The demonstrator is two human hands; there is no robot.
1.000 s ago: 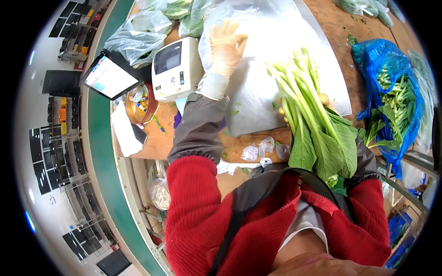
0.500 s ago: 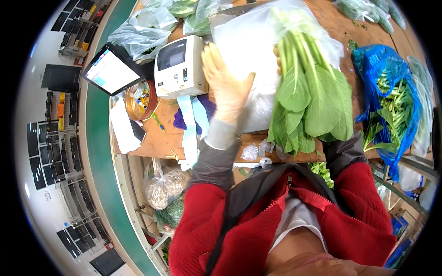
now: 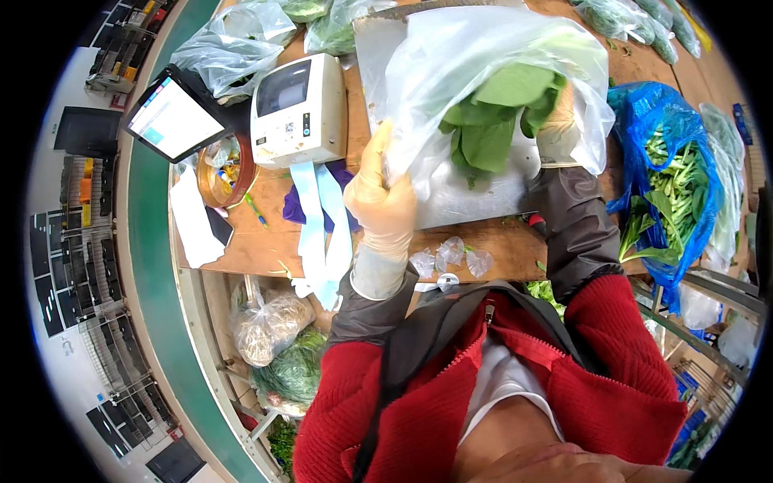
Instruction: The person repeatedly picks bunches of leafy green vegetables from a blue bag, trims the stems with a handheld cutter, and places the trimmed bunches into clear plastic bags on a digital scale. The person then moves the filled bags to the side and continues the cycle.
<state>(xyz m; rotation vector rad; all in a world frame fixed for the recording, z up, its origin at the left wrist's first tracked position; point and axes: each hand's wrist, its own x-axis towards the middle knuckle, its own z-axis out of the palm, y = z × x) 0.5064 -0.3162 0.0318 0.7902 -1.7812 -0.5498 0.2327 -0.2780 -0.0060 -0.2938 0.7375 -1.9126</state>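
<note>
A clear plastic bag point(image 3: 451, 56) is held above a metal plate point(image 3: 451, 207), its mouth open toward me. My gloved left hand point(image 3: 380, 187) pinches the left edge of that bag. Within the bag, my gloved right hand point(image 3: 558, 129) is at the bunch of leafy greens point(image 3: 507, 109); plastic and leaves cover its fingers. The leaf ends of the greens point toward me, while the stalks are hidden deeper in the bag.
Left of the plate stand a white label printer point(image 3: 298, 113), a tablet screen point(image 3: 179, 117) and a round brown container point(image 3: 225, 173). A blue bag of greens point(image 3: 672, 177) is on the right. Bagged vegetables point(image 3: 233, 48) lie at the far left.
My left hand has gone from spread flat to gripping the bag's edge. The greens have moved away from me, deeper into the bag, which now surrounds them and my right hand.
</note>
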